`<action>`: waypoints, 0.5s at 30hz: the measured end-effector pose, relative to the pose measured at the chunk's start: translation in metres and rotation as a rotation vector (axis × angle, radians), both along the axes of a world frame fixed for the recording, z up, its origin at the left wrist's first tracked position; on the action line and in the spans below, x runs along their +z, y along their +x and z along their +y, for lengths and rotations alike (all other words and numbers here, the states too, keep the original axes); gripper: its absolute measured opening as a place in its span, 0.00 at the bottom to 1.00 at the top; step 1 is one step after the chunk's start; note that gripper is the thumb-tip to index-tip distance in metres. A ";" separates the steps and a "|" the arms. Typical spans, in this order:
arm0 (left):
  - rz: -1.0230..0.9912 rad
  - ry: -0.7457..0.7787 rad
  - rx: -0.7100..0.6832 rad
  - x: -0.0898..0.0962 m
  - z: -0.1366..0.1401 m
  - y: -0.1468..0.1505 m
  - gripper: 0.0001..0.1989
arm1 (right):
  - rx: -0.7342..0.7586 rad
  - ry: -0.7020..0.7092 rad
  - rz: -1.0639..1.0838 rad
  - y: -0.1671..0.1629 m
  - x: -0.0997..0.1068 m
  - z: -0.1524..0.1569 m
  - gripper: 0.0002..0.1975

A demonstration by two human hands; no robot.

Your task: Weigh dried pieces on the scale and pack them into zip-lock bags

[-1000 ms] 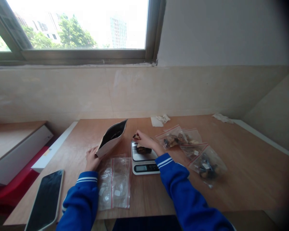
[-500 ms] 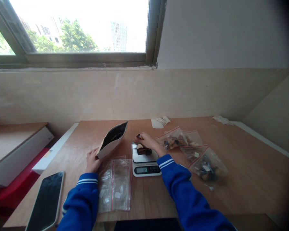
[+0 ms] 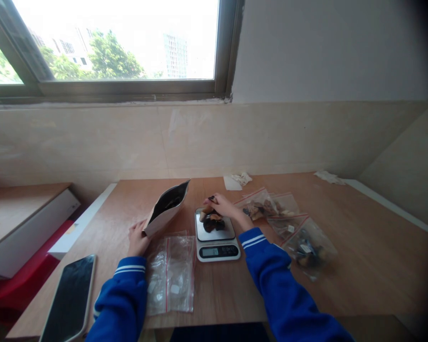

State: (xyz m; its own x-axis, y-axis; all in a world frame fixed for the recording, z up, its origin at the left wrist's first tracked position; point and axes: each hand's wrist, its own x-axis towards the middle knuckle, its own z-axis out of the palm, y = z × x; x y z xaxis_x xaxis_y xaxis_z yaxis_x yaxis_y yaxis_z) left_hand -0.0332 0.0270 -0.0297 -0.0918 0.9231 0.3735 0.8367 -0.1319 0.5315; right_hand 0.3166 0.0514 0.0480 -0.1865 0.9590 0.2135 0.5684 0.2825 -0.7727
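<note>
Where the wood-grain counter point(image 3: 214, 294) runs out from the tiled wall, a small digital scale point(image 3: 217, 233) stands near its middle, a flat steel plate over a white body with a grey display at the front. On the plate lies a little heap of dark, wrinkled dried pieces point(image 3: 211, 222), brown and black, irregular in shape. The right hand point(image 3: 225, 207) reaches over the far edge of the plate, fingertips pinched on one dark piece just above the heap. The left hand point(image 3: 137, 237) grips the bottom corner of a stiff kraft-paper pouch point(image 3: 166, 209), which leans toward the far edge with its black-lined mouth gaping; what is inside it is too dark to make out. Both sleeves are blue with white cuff stripes.

Near the front edge, between the arms, lies a stack of empty clear zip bags point(image 3: 170, 273) with red seal strips, limp and glossy. Toward the right edge lie filled zip bags point(image 3: 288, 223), overlapping, holding the same mixed dark bits. A smartphone point(image 3: 68, 299) with a black screen lies at the front left corner, partly cut off by the frame. Crumpled white paper point(image 3: 237, 180) sits at the far edge.

Beige tile covers the lower wall, with white plaster above and a dark metal-framed window point(image 3: 107, 42) showing trees and buildings. The display's digits are unreadable.
</note>
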 end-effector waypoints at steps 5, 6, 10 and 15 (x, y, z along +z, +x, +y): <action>-0.009 -0.018 -0.012 0.002 0.002 0.000 0.09 | 0.026 0.071 -0.245 -0.011 -0.001 -0.014 0.09; -0.009 -0.020 -0.016 0.002 0.002 0.000 0.09 | 0.031 0.085 -0.288 -0.015 -0.002 -0.018 0.06; -0.008 -0.011 -0.016 0.000 0.003 -0.001 0.09 | 0.008 0.130 -0.432 -0.029 0.000 -0.037 0.07; -0.011 0.001 -0.032 0.000 0.003 -0.001 0.09 | 0.001 0.224 -0.729 -0.038 0.002 -0.046 0.12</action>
State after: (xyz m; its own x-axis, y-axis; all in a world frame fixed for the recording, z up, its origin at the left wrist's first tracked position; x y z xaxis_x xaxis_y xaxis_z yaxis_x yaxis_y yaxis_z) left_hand -0.0345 0.0301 -0.0301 -0.0667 0.9252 0.3735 0.8261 -0.1587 0.5407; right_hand 0.2785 0.0055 0.0498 -0.3560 0.9068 0.2258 0.9124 0.3895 -0.1259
